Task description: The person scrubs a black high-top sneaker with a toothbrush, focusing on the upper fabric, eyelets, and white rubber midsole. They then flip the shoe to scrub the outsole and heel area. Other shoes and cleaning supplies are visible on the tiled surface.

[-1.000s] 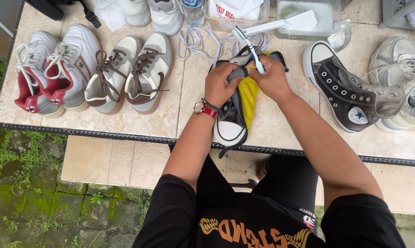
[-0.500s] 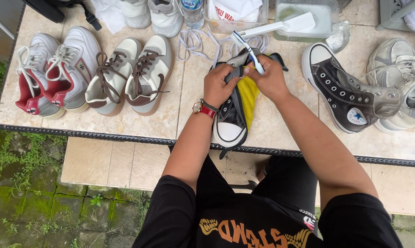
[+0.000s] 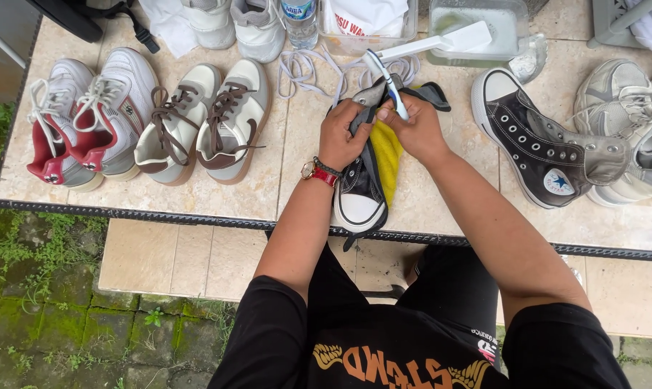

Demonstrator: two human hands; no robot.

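Gripping a black high-top sneaker (image 3: 360, 194) at the centre of the frame, the left hand (image 3: 345, 135) closes around the shoe's upper, a red-strapped watch (image 3: 317, 171) on its wrist. The right hand (image 3: 416, 128) is closed too, pinching a toothbrush (image 3: 386, 81) whose head points toward the top of the frame, and it presses against the same shoe. A yellow cloth (image 3: 388, 160) lies under the sneaker, just right of it, on the tiled table (image 3: 282, 173).

The matching black high-top (image 3: 535, 140) lies on its side at centre right. White laces (image 3: 308, 68) sprawl above the hands. At the left sit a red-and-white pair (image 3: 81, 119) and a cream pair with brown laces (image 3: 203, 119). A clear tub (image 3: 484, 25) with a white brush (image 3: 441, 43) resting across it stands at the top, right of centre. Grey sneakers (image 3: 628, 122) fill the right edge.
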